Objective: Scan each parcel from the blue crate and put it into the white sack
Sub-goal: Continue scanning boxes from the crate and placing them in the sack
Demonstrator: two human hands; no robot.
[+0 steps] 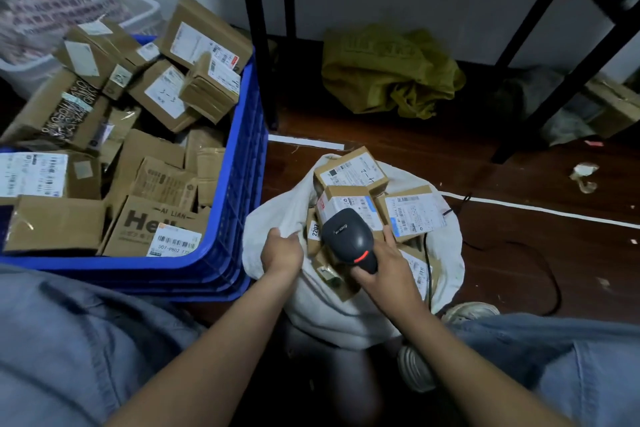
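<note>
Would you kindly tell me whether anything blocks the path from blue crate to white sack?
The right hand holds a black handheld scanner over the white cloth sack's mouth, already heaped with cardboard parcels.

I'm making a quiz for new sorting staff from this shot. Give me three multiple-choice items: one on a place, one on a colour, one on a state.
1. Where does the blue crate stand relative to the white sack?
A) on the person's right of it
B) on the person's left of it
C) inside it

2. What colour is the crumpled bag lying beyond the sack?
A) red
B) black
C) olive yellow

3. What is the left hand doing?
A) gripping the sack's rim
B) holding a parcel
C) hanging idle

Answers:
1 B, the crate fills the left of the view and the sack sits beside it on the right.
2 C, its fabric shows olive yellow.
3 A, its fingers curl over the sack's edge, while the right hand holds the scanner.
</note>
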